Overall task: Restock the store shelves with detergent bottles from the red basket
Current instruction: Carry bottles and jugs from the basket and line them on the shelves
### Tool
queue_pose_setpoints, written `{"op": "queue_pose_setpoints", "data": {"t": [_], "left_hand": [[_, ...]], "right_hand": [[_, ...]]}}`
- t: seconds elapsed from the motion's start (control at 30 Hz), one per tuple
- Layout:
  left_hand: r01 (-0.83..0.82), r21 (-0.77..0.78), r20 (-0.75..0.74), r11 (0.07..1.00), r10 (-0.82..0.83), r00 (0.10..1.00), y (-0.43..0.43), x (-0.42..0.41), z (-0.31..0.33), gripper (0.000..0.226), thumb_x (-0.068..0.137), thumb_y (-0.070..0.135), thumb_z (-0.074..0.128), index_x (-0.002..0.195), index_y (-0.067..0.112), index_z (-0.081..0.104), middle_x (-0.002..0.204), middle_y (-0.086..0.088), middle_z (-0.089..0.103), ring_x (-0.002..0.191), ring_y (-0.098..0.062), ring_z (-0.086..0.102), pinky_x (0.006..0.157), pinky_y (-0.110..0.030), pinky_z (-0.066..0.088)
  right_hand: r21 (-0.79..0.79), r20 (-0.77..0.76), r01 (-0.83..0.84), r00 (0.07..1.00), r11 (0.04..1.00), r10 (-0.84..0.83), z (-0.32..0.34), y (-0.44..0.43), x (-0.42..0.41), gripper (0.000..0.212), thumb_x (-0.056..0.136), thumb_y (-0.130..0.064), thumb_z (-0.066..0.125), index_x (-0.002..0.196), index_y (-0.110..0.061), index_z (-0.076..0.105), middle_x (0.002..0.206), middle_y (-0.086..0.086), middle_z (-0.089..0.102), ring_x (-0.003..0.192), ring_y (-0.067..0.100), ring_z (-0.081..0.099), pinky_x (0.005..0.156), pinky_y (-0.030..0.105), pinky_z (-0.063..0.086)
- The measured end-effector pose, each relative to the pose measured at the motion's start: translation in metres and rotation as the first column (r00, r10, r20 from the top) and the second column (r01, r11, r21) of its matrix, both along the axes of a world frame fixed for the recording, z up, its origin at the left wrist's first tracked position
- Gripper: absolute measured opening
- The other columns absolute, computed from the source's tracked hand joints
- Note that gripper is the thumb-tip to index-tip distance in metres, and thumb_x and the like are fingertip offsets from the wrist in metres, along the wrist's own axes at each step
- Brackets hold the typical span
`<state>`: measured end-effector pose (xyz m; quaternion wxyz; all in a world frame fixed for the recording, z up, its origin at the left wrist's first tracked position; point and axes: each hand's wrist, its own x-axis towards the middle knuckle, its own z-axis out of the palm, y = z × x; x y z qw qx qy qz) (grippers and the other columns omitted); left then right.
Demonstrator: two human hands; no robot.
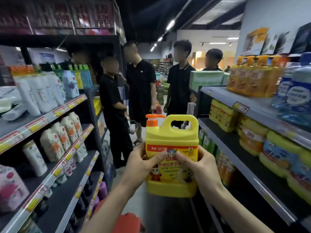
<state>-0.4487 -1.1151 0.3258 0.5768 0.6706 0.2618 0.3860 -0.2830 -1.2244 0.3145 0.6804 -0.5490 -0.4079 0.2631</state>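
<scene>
I hold a yellow detergent bottle (171, 137) with an orange pump and a moulded handle upright in the aisle, at chest height. My left hand (143, 165) grips its left side, thumb across the label. My right hand (198, 167) grips its right side, thumb on the label too. Low in the view, between my forearms, a corner of the red basket (127, 222) shows; its contents are hidden. The right-hand shelves (235, 145) carry similar yellow detergent bottles (252, 76) and blue ones.
Left shelves (50, 115) hold white bottles and pouches behind price strips. Several people in black (141, 88) stand in the aisle ahead, blocking it. A stack of green boxes (207, 79) sits at the far end of the right shelving.
</scene>
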Motion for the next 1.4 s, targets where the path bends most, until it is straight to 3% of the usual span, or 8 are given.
{"op": "queue_pose_setpoints", "data": {"t": [0.2, 0.5, 0.8, 0.9, 0.97, 1.03, 1.17, 1.4], "left_hand": [[0.173, 0.002, 0.032, 0.985, -0.173, 0.984, 0.035, 0.059, 0.003, 0.04, 0.086, 0.027, 0.081, 0.123, 0.018, 0.069, 0.109, 0.004, 0.081, 0.101, -0.013, 0.078, 0.078, -0.026, 0.063], [0.375, 0.058, 0.044, 0.925, -0.377, 0.925, 0.095, 0.207, 0.02, 0.041, 0.086, 0.027, 0.081, 0.124, 0.022, 0.067, 0.109, 0.011, 0.081, 0.101, -0.007, 0.077, 0.075, -0.02, 0.061], [0.466, 0.118, 0.024, 0.877, -0.472, 0.881, 0.158, 0.352, 0.032, 0.05, 0.082, 0.033, 0.08, 0.129, 0.021, 0.066, 0.113, 0.008, 0.08, 0.106, -0.009, 0.076, 0.081, -0.024, 0.062], [0.462, 0.178, -0.032, 0.869, -0.464, 0.885, 0.183, 0.379, 0.021, 0.049, 0.086, 0.042, 0.083, 0.128, 0.025, 0.066, 0.116, 0.007, 0.079, 0.11, -0.011, 0.075, 0.095, -0.038, 0.06], [0.477, 0.214, -0.069, 0.852, -0.474, 0.878, 0.201, 0.393, 0.012, 0.049, 0.084, 0.047, 0.083, 0.126, 0.027, 0.066, 0.116, 0.007, 0.079, 0.112, -0.011, 0.074, 0.098, -0.042, 0.058], [0.497, 0.222, -0.086, 0.839, -0.491, 0.867, 0.219, 0.404, 0.002, 0.051, 0.08, 0.05, 0.082, 0.124, 0.028, 0.067, 0.117, 0.005, 0.078, 0.113, -0.013, 0.073, 0.097, -0.042, 0.058], [0.519, 0.203, -0.069, 0.83, -0.517, 0.853, 0.249, 0.429, -0.025, 0.038, 0.082, 0.029, 0.088, 0.115, 0.023, 0.07, 0.107, 0.007, 0.079, 0.1, -0.008, 0.075, 0.083, -0.024, 0.058], [0.587, 0.156, -0.058, 0.794, -0.586, 0.808, 0.317, 0.49, -0.084, 0.039, 0.078, 0.023, 0.089, 0.114, 0.028, 0.074, 0.116, 0.006, 0.078, 0.121, -0.017, 0.069, 0.098, -0.038, 0.059]], "right_hand": [[-0.048, 0.074, 0.112, 0.991, 0.993, -0.108, 0.009, 0.006, 0.042, 0.052, 0.084, -0.032, 0.087, 0.13, -0.021, 0.066, 0.116, -0.002, 0.08, 0.107, 0.018, 0.078, 0.091, 0.042, 0.064], [-0.004, 0.109, 0.295, 0.95, 0.956, -0.292, 0.023, 0.037, 0.166, 0.059, 0.08, -0.031, 0.09, 0.132, -0.019, 0.064, 0.118, 0.002, 0.079, 0.109, 0.022, 0.077, 0.096, 0.054, 0.061], [0.051, 0.205, 0.437, 0.875, 0.898, -0.438, 0.03, 0.088, 0.289, 0.062, 0.074, -0.045, 0.089, 0.128, -0.026, 0.064, 0.115, -0.006, 0.079, 0.106, 0.012, 0.076, 0.089, 0.044, 0.064], [0.093, 0.24, 0.479, 0.84, 0.873, -0.486, 0.022, 0.108, 0.31, 0.06, 0.075, -0.042, 0.09, 0.126, -0.027, 0.062, 0.111, -0.008, 0.077, 0.102, 0.009, 0.075, 0.078, 0.031, 0.065], [0.106, 0.261, 0.501, 0.819, 0.859, -0.51, 0.011, 0.122, 0.321, 0.06, 0.076, -0.041, 0.091, 0.127, -0.029, 0.061, 0.11, -0.008, 0.075, 0.102, 0.01, 0.074, 0.077, 0.032, 0.065], [0.1, 0.282, 0.523, 0.801, 0.846, -0.528, -0.003, 0.135, 0.331, 0.062, 0.077, -0.042, 0.092, 0.128, -0.031, 0.059, 0.113, -0.007, 0.073, 0.104, 0.013, 0.073, 0.081, 0.038, 0.065], [0.082, 0.284, 0.534, 0.797, 0.841, -0.533, -0.033, 0.158, 0.348, 0.066, 0.078, -0.038, 0.092, 0.133, -0.032, 0.056, 0.115, -0.012, 0.071, 0.108, 0.011, 0.071, 0.086, 0.038, 0.065], [0.003, 0.325, 0.613, 0.746, 0.79, -0.581, -0.082, 0.211, 0.385, 0.068, 0.082, -0.037, 0.092, 0.138, -0.037, 0.053, 0.12, -0.016, 0.069, 0.112, 0.008, 0.069, 0.089, 0.036, 0.064]]}}
